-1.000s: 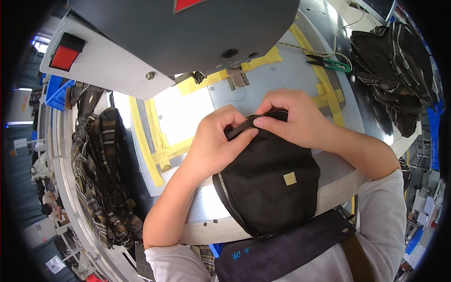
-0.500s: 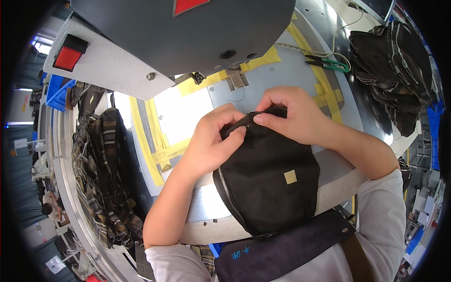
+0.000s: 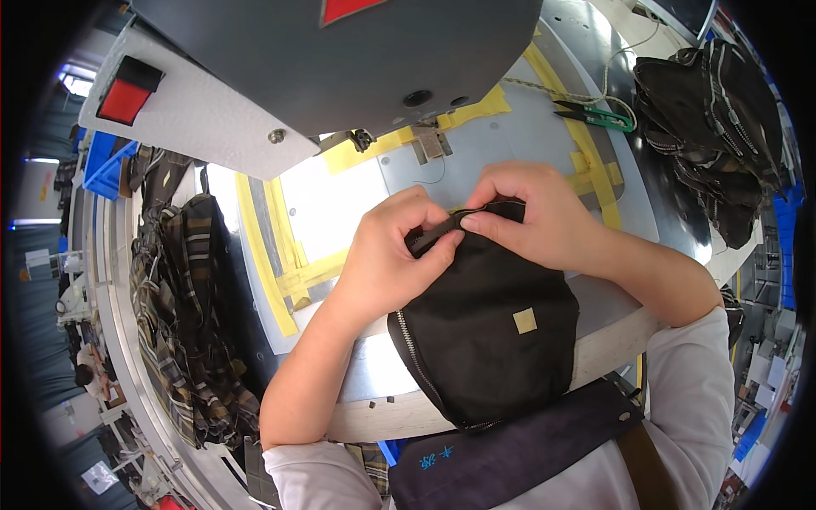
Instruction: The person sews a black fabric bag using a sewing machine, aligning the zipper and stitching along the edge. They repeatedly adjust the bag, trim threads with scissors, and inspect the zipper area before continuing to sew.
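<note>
A dark brown fabric bag piece (image 3: 484,348) with a metal zipper (image 3: 414,353) along its left and lower edge hangs over the table's near edge. A small cream square patch (image 3: 525,320) is on its right side. Both hands pinch the piece's far edge. My left hand (image 3: 395,246) is closed on it, thumb on top, with a folded strip of the edge between its fingers. Close beside it, my right hand (image 3: 531,212) is closed on the same edge, thumb pressing down. The fingertips under the fabric are hidden.
A sewing machine head (image 3: 357,68) looms over the far side, its needle plate (image 3: 431,144) beyond my hands. Green-handled thread snips (image 3: 605,116) lie at the far right, near a heap of dark zippered pieces (image 3: 722,127). Plaid fabric pieces (image 3: 191,314) pile up on the left.
My left hand has shifted slightly right along the fabric edge, its thumb now nearly at my right thumb. My right hand stays almost in place, and the bag piece has barely moved.
</note>
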Available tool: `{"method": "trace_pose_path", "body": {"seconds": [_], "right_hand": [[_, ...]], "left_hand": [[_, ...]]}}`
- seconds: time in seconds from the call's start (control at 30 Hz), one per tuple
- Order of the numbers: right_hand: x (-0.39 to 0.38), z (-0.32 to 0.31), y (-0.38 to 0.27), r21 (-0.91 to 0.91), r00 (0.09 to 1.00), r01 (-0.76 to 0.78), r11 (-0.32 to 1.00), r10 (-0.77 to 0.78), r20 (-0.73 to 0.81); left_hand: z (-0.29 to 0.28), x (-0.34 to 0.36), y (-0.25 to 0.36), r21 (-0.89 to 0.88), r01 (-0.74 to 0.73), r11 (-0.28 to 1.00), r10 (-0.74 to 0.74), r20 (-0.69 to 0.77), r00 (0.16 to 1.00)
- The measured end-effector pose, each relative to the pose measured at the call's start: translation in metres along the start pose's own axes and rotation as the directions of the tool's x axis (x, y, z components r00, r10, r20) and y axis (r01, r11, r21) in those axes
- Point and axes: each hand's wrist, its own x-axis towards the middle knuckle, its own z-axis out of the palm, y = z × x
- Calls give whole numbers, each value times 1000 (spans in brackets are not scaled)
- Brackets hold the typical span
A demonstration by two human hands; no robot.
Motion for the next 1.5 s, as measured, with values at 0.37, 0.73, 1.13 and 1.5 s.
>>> {"method": "trace_pose_path", "body": {"seconds": [0.37,0.73,1.13,1.5], "right_hand": [[2,0,4,58,997,-73,996,73,9],[1,1,2,30,997,-76,997,76,11],[0,0,0,15,997,-78,997,78,12],[2,-2,2,119,985,-163,979,155,77]], "left_hand": [[-9,2,-2,-100,101,990,-91,101,991],[1,0,3,83,59,995,-60,19,998],[0,2,1,0,54,999,-54,-21,998],[-6,2,-1,-177,178,968,-166,80,983]]}}
